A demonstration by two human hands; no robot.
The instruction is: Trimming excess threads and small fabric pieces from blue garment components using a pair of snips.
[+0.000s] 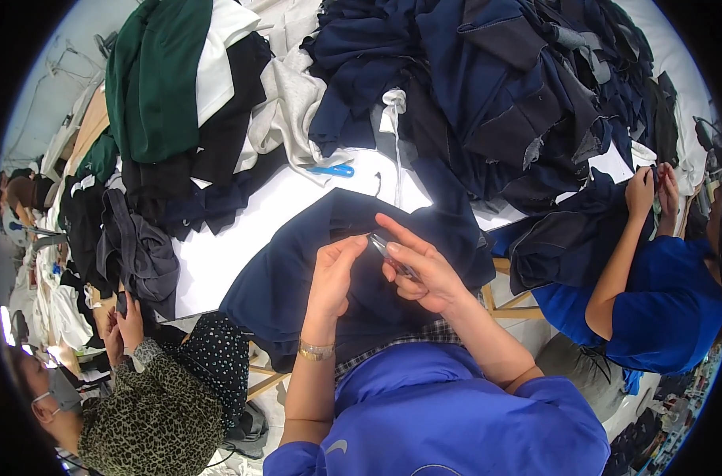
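Clearly — tool in right hand; shirt logo.

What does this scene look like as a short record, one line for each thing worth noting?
Left hand: fingertips pinched together near the tip of a small metal tool; any thread there is too small to see
Right hand: holds that tool, index finger extended
Beneath the hands: navy cloth
Table: white top, with a slim blue object on it
Far side: a heap of dark navy garments; a green garment at the left
Nearby people: one in a patterned top at left, one in a blue shirt at right
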